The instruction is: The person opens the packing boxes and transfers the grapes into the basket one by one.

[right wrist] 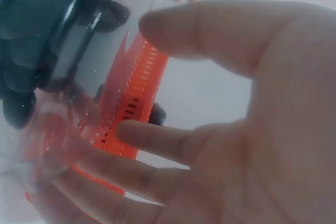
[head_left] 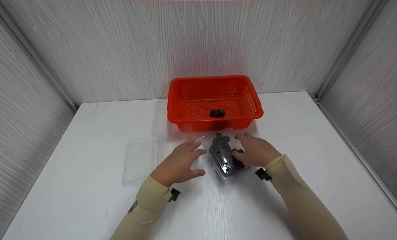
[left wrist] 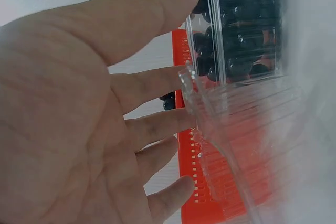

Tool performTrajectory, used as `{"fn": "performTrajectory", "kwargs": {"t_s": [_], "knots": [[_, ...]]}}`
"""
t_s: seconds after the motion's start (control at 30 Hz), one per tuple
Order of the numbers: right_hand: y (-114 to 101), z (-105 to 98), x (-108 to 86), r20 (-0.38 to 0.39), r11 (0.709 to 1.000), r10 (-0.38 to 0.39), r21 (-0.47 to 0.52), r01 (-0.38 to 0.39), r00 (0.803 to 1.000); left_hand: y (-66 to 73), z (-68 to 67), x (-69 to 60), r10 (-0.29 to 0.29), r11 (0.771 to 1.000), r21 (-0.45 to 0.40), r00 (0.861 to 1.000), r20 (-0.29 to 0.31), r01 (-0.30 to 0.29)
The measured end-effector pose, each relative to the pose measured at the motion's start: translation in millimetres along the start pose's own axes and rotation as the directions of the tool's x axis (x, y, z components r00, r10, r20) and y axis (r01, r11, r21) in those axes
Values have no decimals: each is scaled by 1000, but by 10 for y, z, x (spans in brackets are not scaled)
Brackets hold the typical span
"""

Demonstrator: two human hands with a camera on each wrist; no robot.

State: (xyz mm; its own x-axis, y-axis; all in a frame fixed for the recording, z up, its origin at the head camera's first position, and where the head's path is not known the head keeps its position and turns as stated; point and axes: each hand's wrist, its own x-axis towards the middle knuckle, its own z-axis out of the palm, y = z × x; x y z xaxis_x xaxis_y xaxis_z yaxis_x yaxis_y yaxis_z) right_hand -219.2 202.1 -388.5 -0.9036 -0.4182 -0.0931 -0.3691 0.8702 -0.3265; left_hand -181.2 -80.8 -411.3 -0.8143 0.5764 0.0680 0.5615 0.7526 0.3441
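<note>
A clear plastic box (head_left: 223,158) with dark round grapes (head_left: 221,138) lies at a slant on the white table, in front of the red basket (head_left: 215,126). At its right side is my right hand (head_left: 256,150), thumb and fingers spread over the edge; whether they touch it, I cannot tell. My left hand (head_left: 181,161) is to the left of the box, fingers extended and apart, holding nothing. In the left wrist view, the thumb (left wrist: 152,11) overlaps the clear box wall (left wrist: 212,30). Grape stems and the box's far side are hidden.
Several dark grapes (head_left: 217,113) lie inside the red basket near its front wall. Left of my left hand, an open clear plastic container (head_left: 141,160) lies flat, partly covered by that hand. Wood-grain panels (head_left: 135,50) stand behind the table and along both sides.
</note>
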Motion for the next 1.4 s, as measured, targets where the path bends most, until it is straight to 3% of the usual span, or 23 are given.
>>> {"fn": "performTrajectory", "kwargs": {"t_s": [0.57,0.73,1.0,1.23,1.4], "knots": [[-96,36,-33,-3,998,-21,-52,21,1000,25,42,-12,-52,998,17,998,-24,53],[-95,43,-18,13,1000,6,-31,-6,1000,131,77,12,-76,997,8,996,-39,76],[-74,15,-3,16,1000,11,-19,-11,1000,342,161,91,-33,999,2,999,-26,33],[-83,33,6,34,1000,20,-1,-20,999,591,302,108,-30,997,73,999,-34,32],[-82,35,16,25,1000,20,20,-21,999,645,377,170,-25,996,83,998,-62,30]]}}
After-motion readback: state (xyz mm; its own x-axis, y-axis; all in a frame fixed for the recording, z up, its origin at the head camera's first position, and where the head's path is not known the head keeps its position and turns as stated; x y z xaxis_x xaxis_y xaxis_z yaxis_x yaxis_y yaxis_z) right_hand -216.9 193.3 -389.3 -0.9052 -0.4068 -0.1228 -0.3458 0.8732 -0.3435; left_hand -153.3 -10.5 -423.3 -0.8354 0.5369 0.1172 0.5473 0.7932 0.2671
